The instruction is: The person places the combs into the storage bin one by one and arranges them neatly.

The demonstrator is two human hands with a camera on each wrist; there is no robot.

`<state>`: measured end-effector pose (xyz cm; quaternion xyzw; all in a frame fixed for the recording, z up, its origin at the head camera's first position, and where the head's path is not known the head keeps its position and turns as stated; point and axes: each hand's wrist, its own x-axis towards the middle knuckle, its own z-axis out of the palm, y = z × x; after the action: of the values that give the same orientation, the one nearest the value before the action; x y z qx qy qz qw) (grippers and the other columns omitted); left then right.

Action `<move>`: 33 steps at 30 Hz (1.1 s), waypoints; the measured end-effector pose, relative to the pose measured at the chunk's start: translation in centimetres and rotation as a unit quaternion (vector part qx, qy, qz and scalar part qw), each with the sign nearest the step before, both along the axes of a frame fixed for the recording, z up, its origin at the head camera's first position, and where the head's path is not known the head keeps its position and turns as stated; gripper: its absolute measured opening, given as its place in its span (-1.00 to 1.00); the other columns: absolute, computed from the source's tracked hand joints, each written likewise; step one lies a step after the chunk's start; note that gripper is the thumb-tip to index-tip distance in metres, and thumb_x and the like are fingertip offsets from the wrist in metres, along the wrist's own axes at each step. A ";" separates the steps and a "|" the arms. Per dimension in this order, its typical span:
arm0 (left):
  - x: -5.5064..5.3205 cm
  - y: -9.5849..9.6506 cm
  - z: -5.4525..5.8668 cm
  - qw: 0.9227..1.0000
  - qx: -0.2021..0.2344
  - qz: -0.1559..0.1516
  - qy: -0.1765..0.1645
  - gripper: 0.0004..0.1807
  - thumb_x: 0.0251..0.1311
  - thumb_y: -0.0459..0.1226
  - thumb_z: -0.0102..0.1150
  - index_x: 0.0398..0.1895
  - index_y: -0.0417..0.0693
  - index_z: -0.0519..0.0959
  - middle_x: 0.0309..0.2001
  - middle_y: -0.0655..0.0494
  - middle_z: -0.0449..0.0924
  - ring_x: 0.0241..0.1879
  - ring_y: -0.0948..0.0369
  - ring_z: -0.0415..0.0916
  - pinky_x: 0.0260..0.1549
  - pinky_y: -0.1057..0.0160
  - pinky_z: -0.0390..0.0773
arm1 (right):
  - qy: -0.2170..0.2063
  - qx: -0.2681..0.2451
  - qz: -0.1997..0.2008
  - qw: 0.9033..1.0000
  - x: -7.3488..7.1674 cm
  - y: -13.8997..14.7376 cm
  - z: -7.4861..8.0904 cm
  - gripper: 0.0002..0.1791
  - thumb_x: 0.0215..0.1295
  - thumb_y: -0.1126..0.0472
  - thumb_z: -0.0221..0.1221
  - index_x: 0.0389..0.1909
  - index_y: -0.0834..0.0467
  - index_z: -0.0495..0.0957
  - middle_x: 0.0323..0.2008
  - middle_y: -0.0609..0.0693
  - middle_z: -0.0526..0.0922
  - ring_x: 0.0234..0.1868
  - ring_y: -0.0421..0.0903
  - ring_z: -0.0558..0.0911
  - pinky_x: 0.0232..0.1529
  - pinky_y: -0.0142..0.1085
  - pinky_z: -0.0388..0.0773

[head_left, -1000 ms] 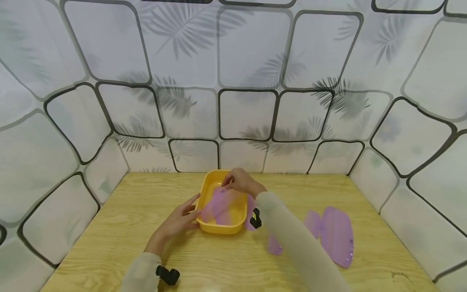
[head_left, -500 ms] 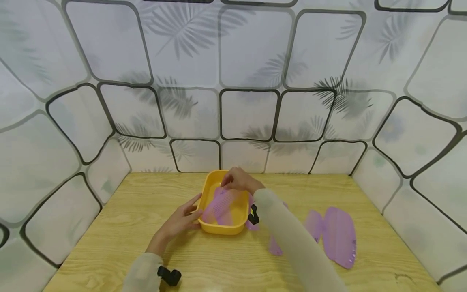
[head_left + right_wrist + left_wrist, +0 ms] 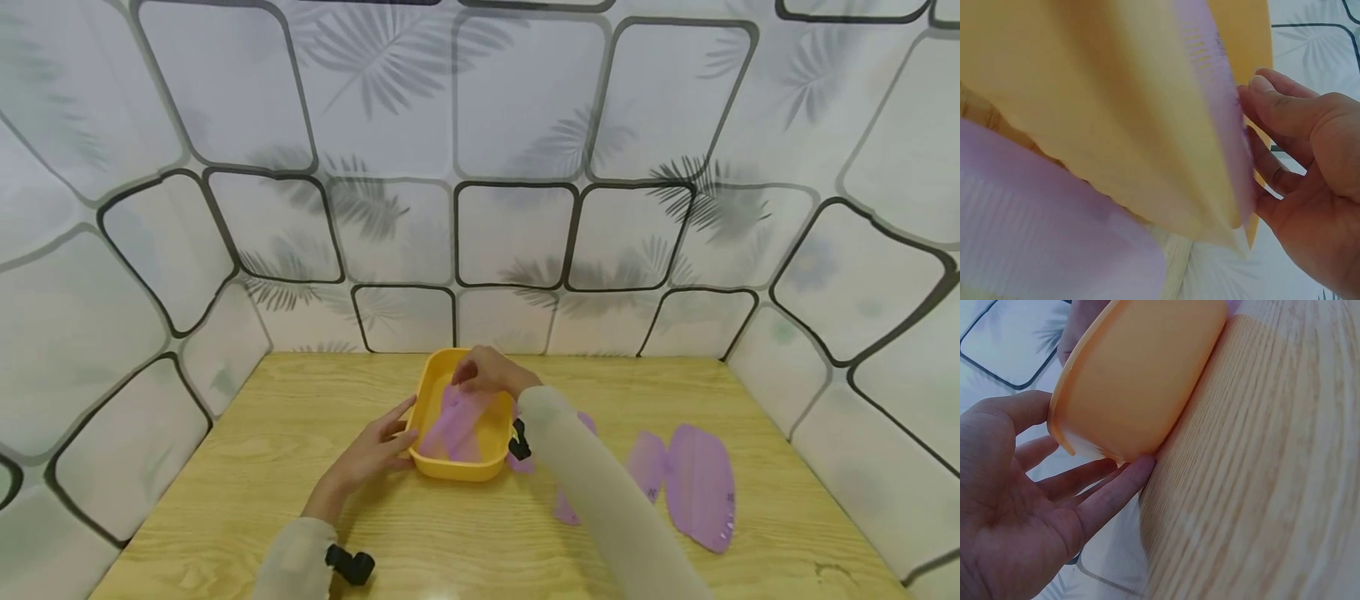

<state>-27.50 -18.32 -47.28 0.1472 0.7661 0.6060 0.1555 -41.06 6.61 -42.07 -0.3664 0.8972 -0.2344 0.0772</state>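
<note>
A yellow plastic tub (image 3: 457,472) stands on the wooden table. My left hand (image 3: 371,454) holds its left side: in the left wrist view the thumb is at the rim and the fingers (image 3: 1116,494) lie against the outer wall. Inside the tub are translucent purple combs (image 3: 442,442), overlapping each other. My right hand (image 3: 486,371) reaches over the far right part of the tub. Its thumb and fingers pinch the edge of a purple comb (image 3: 1235,144) in the right wrist view, where the tub wall hides part of the comb.
Two more purple pieces, a wide one (image 3: 699,487) and a narrower one (image 3: 647,467), lie at the right of the table. Others lie partly hidden beside the tub and under the right sleeve (image 3: 600,492). A patterned cloth wall (image 3: 510,233) rises behind the table (image 3: 480,542).
The right hand dips slightly in the tub, and the purple comb in it shifts a little, its ridged face less visible now. The left hand stays on the tub.
</note>
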 end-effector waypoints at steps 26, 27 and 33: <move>-0.2 -0.2 0.0 1.000 0.002 -0.012 0.012 -0.21 0.60 -0.16 -0.01 0.70 -0.04 -0.14 0.49 -0.56 0.12 0.37 -0.33 0.40 0.15 -0.09 0.69 | -0.035 -0.093 -0.010 0.995 2.7 5.9 4.2 -0.72 0.41 0.30 0.28 0.04 0.36 0.67 0.00 0.24 0.76 0.05 0.14 0.75 0.14 -0.11 0.73; -0.2 -0.2 0.0 1.000 0.003 -0.013 0.012 -0.22 0.60 -0.17 -0.02 0.70 -0.04 -0.14 0.49 -0.56 0.12 0.38 -0.33 0.40 0.15 -0.09 0.69 | -0.035 -0.096 -0.005 0.995 2.8 6.5 4.1 -0.72 0.41 0.31 0.28 0.04 0.38 0.67 0.00 0.26 0.76 0.04 0.16 0.75 0.14 -0.10 0.73; -0.2 -0.1 -0.1 1.000 0.002 -0.015 0.012 -0.23 0.61 -0.19 -0.04 0.70 -0.05 -0.14 0.50 -0.56 0.12 0.38 -0.34 0.39 0.12 -0.09 0.70 | -0.055 -0.101 0.016 0.993 4.2 9.6 3.4 -0.72 0.39 0.35 0.27 0.04 0.40 0.66 0.00 0.36 0.73 0.00 0.20 0.76 0.10 -0.08 0.75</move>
<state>-27.66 -18.43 -47.37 0.1662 0.7645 0.6030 0.1558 -36.84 16.22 -38.72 -0.3733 0.8571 -0.3425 0.0931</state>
